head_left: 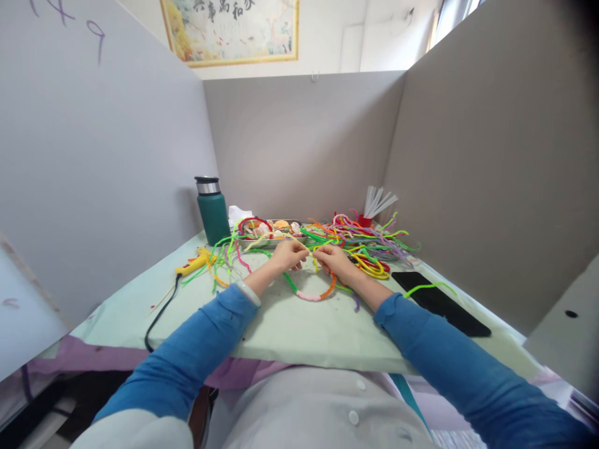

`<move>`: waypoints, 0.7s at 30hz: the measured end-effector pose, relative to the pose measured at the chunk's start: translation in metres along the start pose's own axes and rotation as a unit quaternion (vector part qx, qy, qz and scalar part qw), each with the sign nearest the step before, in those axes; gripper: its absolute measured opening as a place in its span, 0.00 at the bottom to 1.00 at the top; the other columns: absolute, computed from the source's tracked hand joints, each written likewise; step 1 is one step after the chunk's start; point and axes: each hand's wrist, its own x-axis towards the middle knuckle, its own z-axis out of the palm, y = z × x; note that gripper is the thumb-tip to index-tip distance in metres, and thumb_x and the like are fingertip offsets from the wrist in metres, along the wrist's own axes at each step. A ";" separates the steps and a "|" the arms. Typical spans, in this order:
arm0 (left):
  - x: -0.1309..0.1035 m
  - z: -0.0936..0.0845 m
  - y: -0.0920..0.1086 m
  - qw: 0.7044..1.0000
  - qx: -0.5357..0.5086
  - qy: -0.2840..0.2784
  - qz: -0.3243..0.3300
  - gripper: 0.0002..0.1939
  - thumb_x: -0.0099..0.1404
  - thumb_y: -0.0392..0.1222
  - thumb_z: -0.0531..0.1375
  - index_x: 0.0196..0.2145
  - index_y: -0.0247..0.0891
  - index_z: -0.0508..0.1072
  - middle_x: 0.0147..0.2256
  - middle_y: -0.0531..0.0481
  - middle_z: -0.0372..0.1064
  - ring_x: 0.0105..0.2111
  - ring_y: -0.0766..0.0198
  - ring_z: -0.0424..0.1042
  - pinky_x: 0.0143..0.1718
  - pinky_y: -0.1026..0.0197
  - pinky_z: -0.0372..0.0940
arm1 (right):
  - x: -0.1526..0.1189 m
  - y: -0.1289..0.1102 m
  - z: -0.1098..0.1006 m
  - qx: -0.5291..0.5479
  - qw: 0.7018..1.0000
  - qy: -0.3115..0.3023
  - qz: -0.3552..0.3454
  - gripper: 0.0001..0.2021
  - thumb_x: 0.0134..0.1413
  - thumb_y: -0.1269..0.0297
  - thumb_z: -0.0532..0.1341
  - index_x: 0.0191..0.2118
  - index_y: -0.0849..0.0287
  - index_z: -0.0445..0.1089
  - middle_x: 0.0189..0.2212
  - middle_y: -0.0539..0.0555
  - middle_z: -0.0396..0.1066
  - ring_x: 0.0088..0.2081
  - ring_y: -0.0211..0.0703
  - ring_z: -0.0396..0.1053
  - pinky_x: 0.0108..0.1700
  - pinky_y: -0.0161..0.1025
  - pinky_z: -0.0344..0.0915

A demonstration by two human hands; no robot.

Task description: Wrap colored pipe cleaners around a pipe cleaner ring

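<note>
Both hands meet above the middle of the table. My left hand [290,254] pinches a pale yellow pipe cleaner [270,239], whose long end trails off to the left. Close beside it, my right hand [334,259] has its fingertips pressed together on the same yellow strand. Below them hangs or lies a ring wrapped in coloured pipe cleaner [309,297], with green, pink and orange stretches. The ring's upper part is partly hidden by the hands. I cannot tell exactly how the strand meets the ring at the fingertips.
A heap of pipe cleaners [360,240] lies at the back right, by a red cup of white sticks [374,202]. A metal tray [255,243] holds small decorations. A green bottle [213,215], yellow glue gun [191,264] and black phone-like slab [440,304] flank the hands. Grey partitions [304,143] enclose the table.
</note>
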 end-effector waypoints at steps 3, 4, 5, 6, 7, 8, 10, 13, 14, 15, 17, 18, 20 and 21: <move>0.001 0.002 0.000 1.000 0.004 -0.002 0.030 0.09 0.55 0.37 0.56 0.34 0.33 0.69 0.26 0.49 0.69 0.20 0.71 0.68 0.17 0.72 0.60 | 0.000 0.000 -0.001 0.008 1.000 0.002 0.001 0.12 0.43 0.57 0.58 0.21 0.60 0.60 0.15 0.44 0.55 0.14 0.29 0.51 0.15 0.30 0.46; 0.001 0.002 0.000 0.999 0.011 -0.004 0.039 0.09 0.54 0.36 0.56 0.35 0.33 0.69 0.26 0.49 0.70 0.21 0.71 0.69 0.17 0.72 0.60 | 0.000 0.000 -0.001 0.011 1.000 0.003 0.002 0.12 0.44 0.57 0.58 0.21 0.60 0.60 0.15 0.45 0.55 0.14 0.29 0.51 0.15 0.30 0.46; 0.002 0.003 0.000 0.999 0.019 -0.002 0.049 0.09 0.54 0.36 0.56 0.35 0.33 0.69 0.26 0.49 0.70 0.21 0.71 0.69 0.17 0.72 0.60 | 0.000 -0.001 -0.001 0.013 1.000 0.003 0.003 0.12 0.44 0.58 0.58 0.21 0.60 0.60 0.15 0.45 0.55 0.14 0.29 0.51 0.15 0.30 0.46; 0.002 0.003 -0.001 0.998 0.030 0.003 0.059 0.10 0.55 0.35 0.56 0.36 0.33 0.70 0.27 0.49 0.70 0.21 0.71 0.68 0.17 0.72 0.60 | 0.000 -0.001 -0.001 0.015 1.000 0.003 0.004 0.12 0.44 0.58 0.58 0.21 0.60 0.60 0.15 0.45 0.55 0.14 0.29 0.51 0.15 0.30 0.46; 0.002 0.003 -0.002 0.997 0.042 0.010 0.070 0.11 0.55 0.35 0.56 0.37 0.33 0.70 0.27 0.49 0.70 0.20 0.71 0.68 0.18 0.72 0.60 | 0.000 -0.002 -0.001 0.017 1.000 0.002 0.005 0.11 0.44 0.58 0.58 0.21 0.60 0.60 0.15 0.44 0.55 0.14 0.28 0.51 0.15 0.30 0.46; 0.002 0.003 -0.002 0.995 0.055 0.017 0.080 0.11 0.55 0.35 0.56 0.37 0.34 0.71 0.28 0.49 0.71 0.20 0.72 0.68 0.19 0.71 0.60 | 0.000 -0.002 -0.001 0.018 1.000 0.001 0.006 0.11 0.44 0.59 0.58 0.21 0.60 0.60 0.15 0.44 0.54 0.14 0.28 0.51 0.15 0.30 0.46; 0.002 0.002 -0.003 0.991 0.086 0.030 0.098 0.12 0.55 0.34 0.55 0.38 0.34 0.72 0.29 0.49 0.71 0.20 0.72 0.68 0.22 0.70 0.61 | 0.000 -0.003 0.000 0.022 1.000 0.001 0.007 0.11 0.44 0.59 0.58 0.22 0.60 0.60 0.15 0.44 0.54 0.14 0.28 0.51 0.15 0.30 0.46; 0.002 0.001 -0.001 0.984 0.135 0.039 0.112 0.13 0.55 0.35 0.55 0.38 0.34 0.74 0.30 0.49 0.72 0.22 0.71 0.68 0.26 0.69 0.62 | 0.000 -0.004 0.000 0.023 1.000 0.001 0.006 0.12 0.43 0.58 0.59 0.21 0.60 0.59 0.15 0.44 0.54 0.14 0.28 0.51 0.15 0.30 0.46; 0.002 0.000 0.000 0.981 0.150 0.041 0.117 0.13 0.55 0.35 0.55 0.38 0.34 0.75 0.30 0.49 0.73 0.22 0.71 0.68 0.27 0.69 0.61 | 0.000 -0.004 0.000 0.022 1.000 0.002 0.005 0.12 0.43 0.58 0.59 0.21 0.60 0.59 0.14 0.44 0.54 0.14 0.28 0.51 0.15 0.30 0.46; 0.002 0.000 0.001 0.978 0.164 0.042 0.122 0.13 0.55 0.36 0.55 0.37 0.34 0.75 0.30 0.48 0.73 0.23 0.70 0.68 0.27 0.69 0.61 | 0.000 -0.003 0.000 0.021 1.000 0.002 0.004 0.12 0.43 0.57 0.59 0.21 0.60 0.59 0.14 0.44 0.55 0.14 0.28 0.51 0.15 0.30 0.46; 0.002 0.000 0.002 0.973 0.187 0.045 0.131 0.13 0.56 0.36 0.55 0.37 0.35 0.76 0.30 0.48 0.73 0.24 0.69 0.68 0.29 0.68 0.61 | 0.000 -0.003 0.000 0.020 1.000 0.002 0.001 0.12 0.43 0.57 0.59 0.22 0.60 0.60 0.14 0.44 0.54 0.14 0.28 0.51 0.15 0.30 0.46; 0.002 0.000 0.002 0.971 0.196 0.047 0.132 0.13 0.56 0.36 0.55 0.37 0.35 0.76 0.30 0.48 0.73 0.25 0.69 0.68 0.29 0.68 0.60 | 0.000 -0.002 0.000 0.020 1.000 0.002 -0.002 0.12 0.43 0.57 0.59 0.22 0.60 0.60 0.14 0.43 0.54 0.14 0.28 0.51 0.15 0.30 0.46; 0.002 0.000 0.002 0.968 0.209 0.049 0.128 0.13 0.55 0.36 0.55 0.36 0.35 0.77 0.30 0.48 0.74 0.25 0.68 0.67 0.30 0.68 0.60 | 0.000 -0.002 0.000 0.020 1.000 0.002 -0.006 0.12 0.43 0.57 0.59 0.22 0.60 0.60 0.14 0.43 0.54 0.14 0.28 0.51 0.15 0.30 0.46; 0.002 0.000 0.002 0.968 0.213 0.048 0.124 0.12 0.55 0.37 0.55 0.35 0.35 0.77 0.30 0.48 0.74 0.25 0.68 0.67 0.30 0.68 0.59 | 0.000 -0.001 0.000 0.020 1.000 0.001 -0.007 0.12 0.43 0.57 0.59 0.22 0.60 0.60 0.14 0.43 0.54 0.14 0.28 0.51 0.15 0.30 0.46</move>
